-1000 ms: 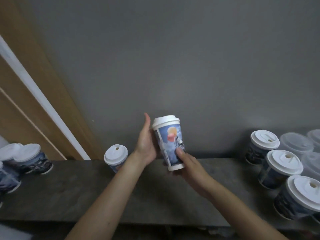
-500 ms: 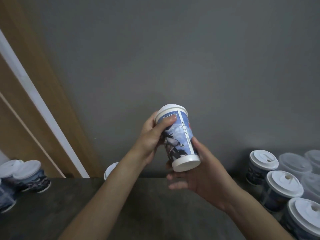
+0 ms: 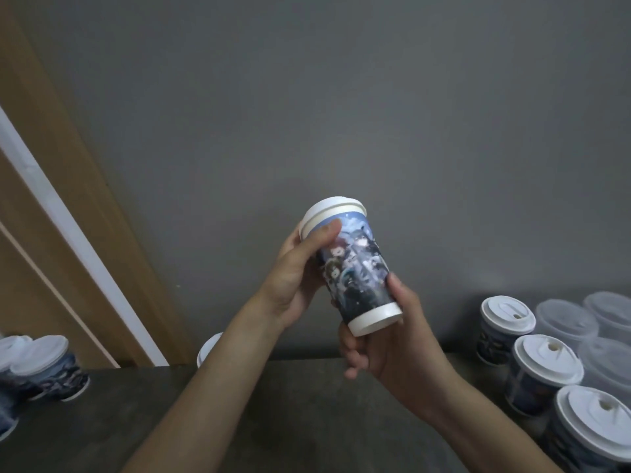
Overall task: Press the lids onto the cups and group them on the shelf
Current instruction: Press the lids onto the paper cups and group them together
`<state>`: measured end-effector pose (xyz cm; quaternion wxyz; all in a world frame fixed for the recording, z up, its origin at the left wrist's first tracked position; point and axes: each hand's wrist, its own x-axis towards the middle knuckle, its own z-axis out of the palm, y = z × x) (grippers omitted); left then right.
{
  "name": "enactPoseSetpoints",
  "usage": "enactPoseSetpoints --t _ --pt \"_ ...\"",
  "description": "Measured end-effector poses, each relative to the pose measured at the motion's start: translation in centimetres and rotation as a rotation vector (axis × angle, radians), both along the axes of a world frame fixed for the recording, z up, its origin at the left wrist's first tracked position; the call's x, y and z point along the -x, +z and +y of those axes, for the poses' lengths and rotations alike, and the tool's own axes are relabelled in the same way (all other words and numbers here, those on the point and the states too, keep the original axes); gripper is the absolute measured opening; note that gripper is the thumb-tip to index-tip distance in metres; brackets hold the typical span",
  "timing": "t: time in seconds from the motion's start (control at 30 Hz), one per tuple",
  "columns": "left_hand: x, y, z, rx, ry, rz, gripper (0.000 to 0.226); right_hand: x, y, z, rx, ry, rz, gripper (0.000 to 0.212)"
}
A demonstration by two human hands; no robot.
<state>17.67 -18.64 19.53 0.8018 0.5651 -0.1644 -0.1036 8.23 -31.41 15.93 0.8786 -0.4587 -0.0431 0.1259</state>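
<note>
**A:** What fills most of the view?

**B:** A plain grey wall (image 3: 375,114). A wooden panel (image 3: 68,206) with a white strip slants down its left side. Below them runs the dark shelf (image 3: 300,425).

**A:** And the containers on it?

**B:** At the right end, printed cups with white lids (image 3: 544,365) stand packed close together. Just behind them are frosted clear tubs (image 3: 566,320), also lidded. At the left end sits a smaller cluster of lidded cups (image 3: 47,365). One more white-lidded cup (image 3: 209,348) shows behind the left forearm. Every one is closed, so I cannot tell what is inside.

**A:** Where is the cup in the hands?

**B:** The held cup (image 3: 356,268) is in the air above the middle of the shelf, in front of the wall. It is tilted, with its top leaning to the left. Its white lid (image 3: 329,209) sits on the rim.

**A:** How do the fingers lie on it?

**B:** The left hand (image 3: 293,278) wraps the upper part. Its thumb lies across the printed side just under the lid's edge, and the other fingers are hidden behind the cup. The right hand (image 3: 392,346) cradles the base from below. Its thumb runs up the cup's right side and its fingers curl beneath the white bottom rim.

**A:** The arms?

**B:** Both bare forearms rise from the lower edge and converge on the cup.
</note>
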Motion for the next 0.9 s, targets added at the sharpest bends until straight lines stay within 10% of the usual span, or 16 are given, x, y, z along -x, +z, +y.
enactPoseSetpoints --t 0.23,0.47,0.6,0.77,0.9 --pt "0.3 -0.6 -0.9 -0.021 -0.042 0.184 0.088 1.4 1.6 -0.1 -0.170 0.148 0.082 0.064" --pt "-0.1 0.3 -0.2 -0.074 0.074 -0.093 0.068 0.5 0.4 -0.6 0.343 -0.148 -0.024 0.074" --pt "0.2 0.4 0.0 -0.006 -0.093 -0.139 0.065 0.7 1.2 -1.0 -0.035 0.119 0.045 0.073" --pt "0.1 0.1 0.1 -0.103 0.006 -0.311 0.067 0.4 0.3 -1.0 0.306 -0.051 -0.031 0.080" --pt "0.6 -0.3 -0.3 -0.013 -0.029 -0.113 0.071 0.9 1.1 -0.9 -0.027 0.141 0.040 0.068"
